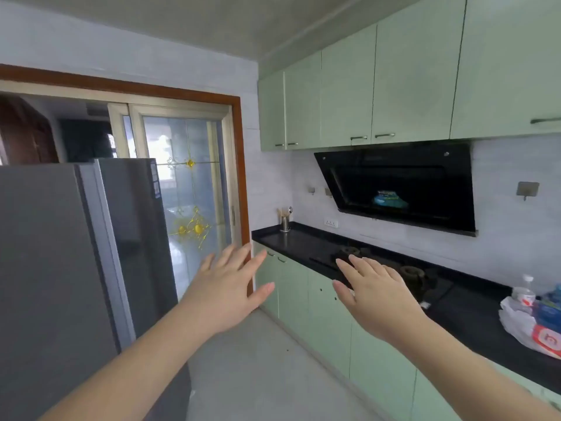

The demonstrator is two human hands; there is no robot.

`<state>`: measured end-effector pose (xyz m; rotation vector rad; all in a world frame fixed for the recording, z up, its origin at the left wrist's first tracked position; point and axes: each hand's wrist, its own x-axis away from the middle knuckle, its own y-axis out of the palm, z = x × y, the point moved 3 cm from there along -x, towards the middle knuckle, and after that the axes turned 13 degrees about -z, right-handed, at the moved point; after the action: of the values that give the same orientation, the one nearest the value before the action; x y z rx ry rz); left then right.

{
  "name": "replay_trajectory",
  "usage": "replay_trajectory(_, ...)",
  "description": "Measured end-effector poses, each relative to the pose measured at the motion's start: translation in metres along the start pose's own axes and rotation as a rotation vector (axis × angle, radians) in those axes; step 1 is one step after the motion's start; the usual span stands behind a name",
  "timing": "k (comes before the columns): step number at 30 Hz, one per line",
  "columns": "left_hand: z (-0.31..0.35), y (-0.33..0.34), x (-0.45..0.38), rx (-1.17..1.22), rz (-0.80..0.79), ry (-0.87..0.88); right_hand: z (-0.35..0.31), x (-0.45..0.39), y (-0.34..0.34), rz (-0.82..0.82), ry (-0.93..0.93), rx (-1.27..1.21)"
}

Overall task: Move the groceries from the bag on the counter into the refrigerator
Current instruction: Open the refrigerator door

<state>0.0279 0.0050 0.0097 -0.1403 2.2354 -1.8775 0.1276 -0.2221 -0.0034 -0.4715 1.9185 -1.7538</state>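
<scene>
Out in front, both hands are up and empty. Left hand [226, 291] is spread wide, palm away, fingers fanned toward twelve o'clock, hovering in the air between fridge and cabinets. Right hand [375, 294] is open wide too, fingers loose and pointing toward eleven, floating in front of the counter's edge, touching nothing.

Over at nine o'clock stands the fridge [54, 253], grey, doors closed, with a darker side panel facing the doorway. Behind it, at eleven, a sliding glass door [188, 189] with yellow ornament sits in a brown frame.

Swing to four o'clock and there's the bag [520, 326], white plastic, slumped open on the black counter [473, 323] at the frame's right edge. A clear bottle [524, 291] with a white cap stands upright in it; blue packaging shows just beside, and a red-and-white pack lies at the bag's near side. What those packs are, I cannot tell.

Along the counter toward two o'clock sits the hob [379, 268] with two burners, partly hidden by the right hand. A black hood [403, 186] slants above it, green cabinets [409, 86] overhead. A metal utensil cup [284, 223] stands at the counter's far end.
</scene>
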Motion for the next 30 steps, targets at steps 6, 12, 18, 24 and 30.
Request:
replay_trajectory(6,-0.036,0.031,-0.03,-0.015,-0.047,-0.063,-0.024,-0.058,0.02,-0.015,-0.101,-0.044)
replay_trajectory(12,-0.099,0.06,-0.06,-0.062,0.002,-0.152,-0.071,-0.128,0.045,0.018,-0.18,-0.012)
replay_trajectory(18,-0.192,0.093,-0.086,-0.133,0.054,-0.243,-0.133,-0.203,0.066,0.018,-0.258,0.023)
replay_trajectory(24,-0.256,0.128,-0.113,-0.118,0.022,-0.266,-0.185,-0.263,0.093,-0.021,-0.337,0.003)
replay_trajectory(30,-0.294,0.154,-0.139,-0.075,-0.039,-0.335,-0.218,-0.323,0.127,-0.047,-0.405,0.001)
